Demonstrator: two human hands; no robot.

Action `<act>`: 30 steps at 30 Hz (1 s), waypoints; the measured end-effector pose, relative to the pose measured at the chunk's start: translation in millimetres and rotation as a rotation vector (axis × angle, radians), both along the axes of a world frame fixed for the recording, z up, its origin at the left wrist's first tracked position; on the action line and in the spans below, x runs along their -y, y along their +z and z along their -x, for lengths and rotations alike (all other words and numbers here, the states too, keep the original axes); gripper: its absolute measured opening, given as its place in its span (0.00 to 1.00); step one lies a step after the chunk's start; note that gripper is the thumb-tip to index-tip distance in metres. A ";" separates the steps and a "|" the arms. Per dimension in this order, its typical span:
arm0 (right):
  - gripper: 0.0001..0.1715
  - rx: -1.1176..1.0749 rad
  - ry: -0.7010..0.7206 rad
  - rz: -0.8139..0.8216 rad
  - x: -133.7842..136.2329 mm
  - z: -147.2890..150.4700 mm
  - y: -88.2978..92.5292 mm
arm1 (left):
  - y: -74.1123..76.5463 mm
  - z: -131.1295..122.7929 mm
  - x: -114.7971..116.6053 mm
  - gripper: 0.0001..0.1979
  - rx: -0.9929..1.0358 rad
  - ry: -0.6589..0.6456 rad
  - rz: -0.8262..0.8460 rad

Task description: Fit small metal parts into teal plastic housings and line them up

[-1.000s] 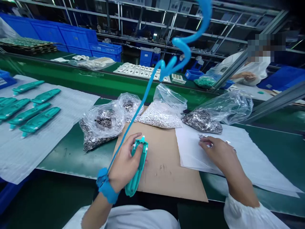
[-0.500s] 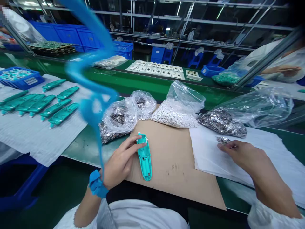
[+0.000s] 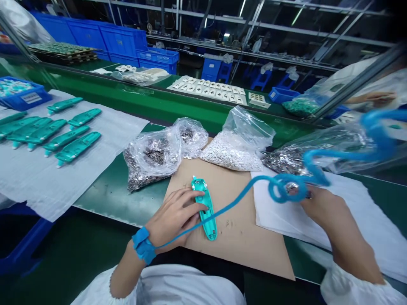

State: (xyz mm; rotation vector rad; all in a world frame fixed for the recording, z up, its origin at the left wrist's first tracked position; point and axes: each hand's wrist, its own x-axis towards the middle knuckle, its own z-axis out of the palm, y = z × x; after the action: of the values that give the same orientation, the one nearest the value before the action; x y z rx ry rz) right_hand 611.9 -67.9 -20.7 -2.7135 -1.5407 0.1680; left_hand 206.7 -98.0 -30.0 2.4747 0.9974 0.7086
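Green bench (image 3: 104,195), one plastic shell (image 3: 209,224) under the left hand (image 3: 173,214)

Through the head view, I see the shell over the cardboard (image 3: 244,245). Picking up parts looks like the step; next calls for keeping the shell steady. Left fingers are half-curled, touching it; whether the thumb clamps, I can't tell. My right hand (image 3: 327,207) bends near small metal parts (image 3: 290,187), fingertips behind the blue cord (image 3: 349,156), grip unclear.

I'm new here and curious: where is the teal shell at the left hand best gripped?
Probably by the long side edges, mid-length, from the left, where the left hand is: the teal shell is slim, hollow side up, and small white parts sit at its far end.
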 end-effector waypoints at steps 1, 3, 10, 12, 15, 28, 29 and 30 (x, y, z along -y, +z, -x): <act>0.10 -0.001 0.020 -0.017 2.1 0.8 1.2 | -1.0 -0.7 -0.6 0.13 0.004 0.004 0.011; 0.09 0.000 0.042 -0.061 6.9 2.1 4.3 | -2.8 -0.8 -0.7 0.13 0.004 0.009 0.034; 0.14 -0.042 0.029 -0.170 15.2 6.8 17.0 | -5.4 1.1 0.0 0.13 -0.030 0.006 0.050; 0.16 -0.065 0.047 -0.177 16.0 8.7 20.5 | -5.4 0.9 -0.2 0.13 -0.036 0.012 0.048; 0.19 -0.098 0.103 -0.168 21.6 18.1 25.0 | -4.7 0.9 -0.2 0.14 -0.040 0.009 0.050; 0.14 -0.489 0.743 -0.121 55.1 141.9 19.2 | 3.3 -0.7 1.7 0.16 -0.051 -0.015 0.067; 0.16 -0.515 0.753 -0.117 54.0 142.5 18.8 | 3.4 -0.7 1.9 0.15 -0.051 -0.014 0.068; 0.17 -0.536 0.751 -0.116 53.3 142.2 18.5 | 3.4 -0.8 2.0 0.15 -0.052 -0.013 0.069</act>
State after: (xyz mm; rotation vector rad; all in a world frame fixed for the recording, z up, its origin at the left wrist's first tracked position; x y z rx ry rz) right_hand 469.7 -121.2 -2.2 -1.6631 -2.1547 0.7070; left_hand 207.5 -100.0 -26.6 2.4489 1.0056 0.5987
